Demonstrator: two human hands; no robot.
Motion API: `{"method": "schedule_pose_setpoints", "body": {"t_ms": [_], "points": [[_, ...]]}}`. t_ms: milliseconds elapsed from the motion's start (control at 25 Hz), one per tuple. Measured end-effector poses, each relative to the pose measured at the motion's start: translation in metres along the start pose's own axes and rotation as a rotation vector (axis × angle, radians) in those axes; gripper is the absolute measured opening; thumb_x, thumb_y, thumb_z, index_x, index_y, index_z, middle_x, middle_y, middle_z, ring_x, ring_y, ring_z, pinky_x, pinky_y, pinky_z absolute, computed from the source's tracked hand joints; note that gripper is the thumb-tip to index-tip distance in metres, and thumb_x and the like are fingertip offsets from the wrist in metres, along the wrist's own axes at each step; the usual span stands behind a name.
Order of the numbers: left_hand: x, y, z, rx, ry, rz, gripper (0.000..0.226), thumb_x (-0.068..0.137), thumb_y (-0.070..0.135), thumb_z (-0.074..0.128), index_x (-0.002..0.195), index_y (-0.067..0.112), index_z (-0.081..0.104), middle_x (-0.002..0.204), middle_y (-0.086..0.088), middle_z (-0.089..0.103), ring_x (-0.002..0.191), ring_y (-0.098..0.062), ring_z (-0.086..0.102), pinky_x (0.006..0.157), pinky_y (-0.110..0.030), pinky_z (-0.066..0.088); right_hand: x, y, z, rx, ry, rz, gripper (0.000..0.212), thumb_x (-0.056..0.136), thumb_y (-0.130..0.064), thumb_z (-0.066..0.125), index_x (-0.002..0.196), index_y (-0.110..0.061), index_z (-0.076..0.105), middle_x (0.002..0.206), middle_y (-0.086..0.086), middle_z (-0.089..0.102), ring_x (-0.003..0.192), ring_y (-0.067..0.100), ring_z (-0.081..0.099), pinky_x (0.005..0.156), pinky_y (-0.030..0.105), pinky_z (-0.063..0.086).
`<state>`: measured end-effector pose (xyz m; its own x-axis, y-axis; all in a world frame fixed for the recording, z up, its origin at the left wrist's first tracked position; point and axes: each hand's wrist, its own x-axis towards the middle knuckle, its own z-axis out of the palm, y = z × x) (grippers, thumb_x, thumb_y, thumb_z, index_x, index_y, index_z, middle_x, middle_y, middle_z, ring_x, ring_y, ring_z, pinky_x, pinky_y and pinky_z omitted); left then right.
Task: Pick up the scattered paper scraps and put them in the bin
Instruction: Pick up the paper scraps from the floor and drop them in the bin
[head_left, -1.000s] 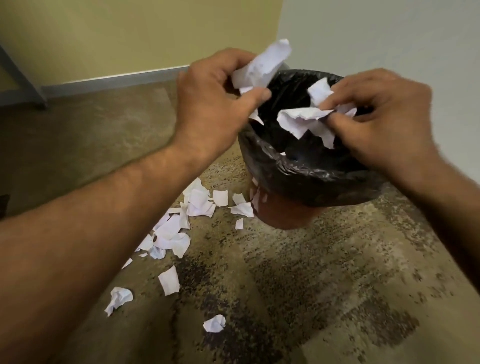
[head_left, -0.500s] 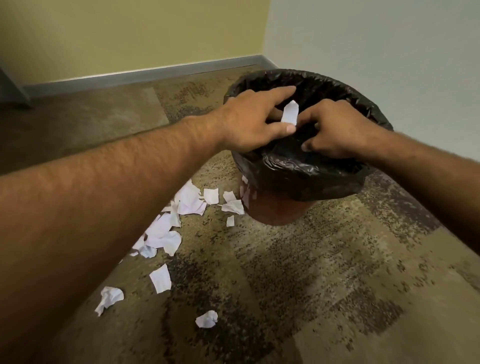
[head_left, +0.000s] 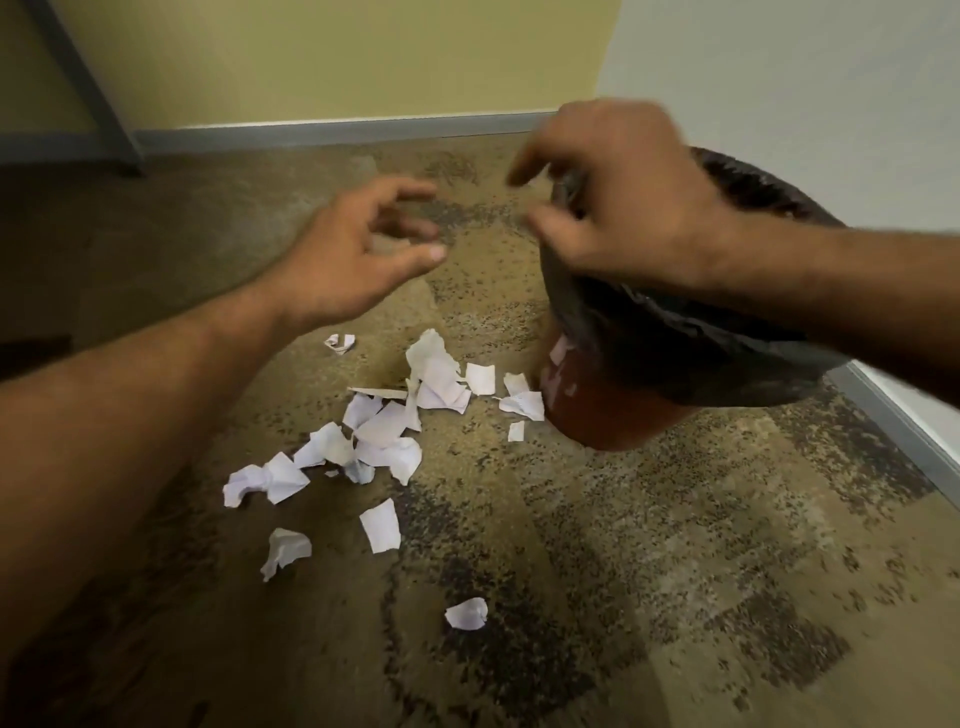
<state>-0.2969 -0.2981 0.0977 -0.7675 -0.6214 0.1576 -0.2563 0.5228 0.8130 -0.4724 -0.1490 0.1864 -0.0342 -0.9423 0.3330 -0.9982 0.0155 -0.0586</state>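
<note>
Left hand (head_left: 353, 265) above carpet (head_left: 597, 571), fingers loosely curled, grip wide, holding nothing. Right hand (head_left: 628, 208) over near rim of bin (head_left: 727, 364), fingers curled downward, blurred; no paper seen in grip. Scraps (head_left: 395, 426) scattered on carpet below left hand, well apart from both grips, nearest ones just beside bin base. Single scraps (head_left: 466, 613) lie closer to camera.

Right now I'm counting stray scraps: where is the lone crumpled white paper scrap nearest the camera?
In the head view, the crumpled white paper scrap lies alone on the mottled carpet, lower centre, below the main scrap pile.
</note>
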Motion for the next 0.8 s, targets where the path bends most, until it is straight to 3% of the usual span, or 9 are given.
{"method": "schedule_pose_setpoints", "body": {"t_ms": [120, 240, 360, 440, 520, 600, 680, 800], "points": [[-0.05, -0.061, -0.019, 0.153, -0.028, -0.303, 0.066, 0.08, 0.037, 0.077, 0.139, 0.027, 0.049, 0.132, -0.002, 0.06, 0.119, -0.017, 0.056, 0.094, -0.031, 0.044, 0.006, -0.042, 0.066, 0.005, -0.252, -0.135, 0.032, 0.085, -0.035, 0.063, 0.115, -0.023, 0.065, 0.114, 0.0, 0.067, 0.106, 0.019, 0.06, 0.094, 0.04, 0.05], [-0.107, -0.111, -0.023, 0.25, -0.15, -0.635, 0.104, 0.054, 0.059, 0.087, 0.143, 0.028, 0.044, 0.148, -0.006, 0.048, 0.128, -0.024, 0.05, 0.099, -0.036, 0.044, -0.008, -0.076, 0.143, 0.075, -0.485, -0.064, 0.053, 0.079, -0.045, 0.07, 0.126, -0.023, 0.057, 0.123, 0.004, 0.06, 0.114, 0.025, 0.056, 0.093, 0.043, 0.051], [-0.145, -0.145, -0.012, 0.338, -0.309, -0.773, 0.147, 0.016, 0.082, 0.081, 0.148, 0.04, 0.031, 0.16, -0.004, 0.029, 0.141, -0.029, 0.036, 0.111, -0.048, 0.04, -0.028, -0.101, 0.2, 0.114, -0.723, -0.008, 0.102, 0.062, -0.061, 0.08, 0.147, -0.027, 0.033, 0.149, 0.009, 0.038, 0.133, 0.032, 0.039, 0.1, 0.049, 0.046], [-0.16, -0.156, 0.003, 0.355, -0.37, -0.806, 0.154, 0.014, 0.08, 0.082, 0.15, 0.048, 0.017, 0.164, -0.004, 0.011, 0.149, -0.034, 0.018, 0.115, -0.053, 0.033, -0.032, -0.114, 0.227, -0.03, -0.866, -0.105, 0.13, 0.051, -0.062, 0.086, 0.153, -0.034, 0.01, 0.162, 0.007, 0.011, 0.144, 0.035, 0.021, 0.103, 0.054, 0.041], [-0.17, -0.16, 0.019, 0.392, -0.351, -0.818, 0.152, 0.02, 0.075, 0.086, 0.15, 0.051, 0.011, 0.162, -0.006, 0.008, 0.148, -0.037, 0.015, 0.115, -0.054, 0.032, -0.031, -0.128, 0.243, -0.131, -0.922, -0.196, 0.143, 0.045, -0.056, 0.091, 0.154, -0.036, 0.0, 0.164, 0.009, 0.001, 0.145, 0.038, 0.017, 0.1, 0.056, 0.044], [-0.178, -0.166, 0.031, 0.465, -0.309, -0.784, 0.144, 0.028, 0.07, 0.088, 0.15, 0.05, 0.013, 0.154, -0.008, 0.016, 0.142, -0.04, 0.02, 0.11, -0.053, 0.037, -0.027, -0.143, 0.25, -0.172, -0.913, -0.235, 0.137, 0.054, -0.045, 0.092, 0.154, -0.034, -0.002, 0.162, 0.013, 0.003, 0.144, 0.039, 0.019, 0.096, 0.054, 0.046], [-0.183, -0.173, 0.037, 0.488, -0.252, -0.713, 0.135, 0.035, 0.062, 0.091, 0.149, 0.049, 0.019, 0.143, -0.006, 0.026, 0.134, -0.036, 0.03, 0.104, -0.05, 0.042, -0.024, -0.154, 0.253, -0.155, -0.852, -0.241, 0.115, 0.072, -0.033, 0.083, 0.154, -0.03, 0.004, 0.16, 0.015, 0.009, 0.142, 0.038, 0.023, 0.093, 0.05, 0.046], [-0.19, -0.175, 0.043, 0.369, -0.166, -0.642, 0.11, 0.045, 0.041, 0.097, 0.141, 0.039, 0.043, 0.119, 0.001, 0.038, 0.111, -0.023, 0.046, 0.086, -0.035, 0.047, -0.02, -0.16, 0.256, -0.138, -0.862, -0.228, 0.098, 0.081, -0.023, 0.075, 0.154, -0.029, 0.01, 0.16, 0.015, 0.005, 0.14, 0.039, 0.026, 0.093, 0.05, 0.046]]}}
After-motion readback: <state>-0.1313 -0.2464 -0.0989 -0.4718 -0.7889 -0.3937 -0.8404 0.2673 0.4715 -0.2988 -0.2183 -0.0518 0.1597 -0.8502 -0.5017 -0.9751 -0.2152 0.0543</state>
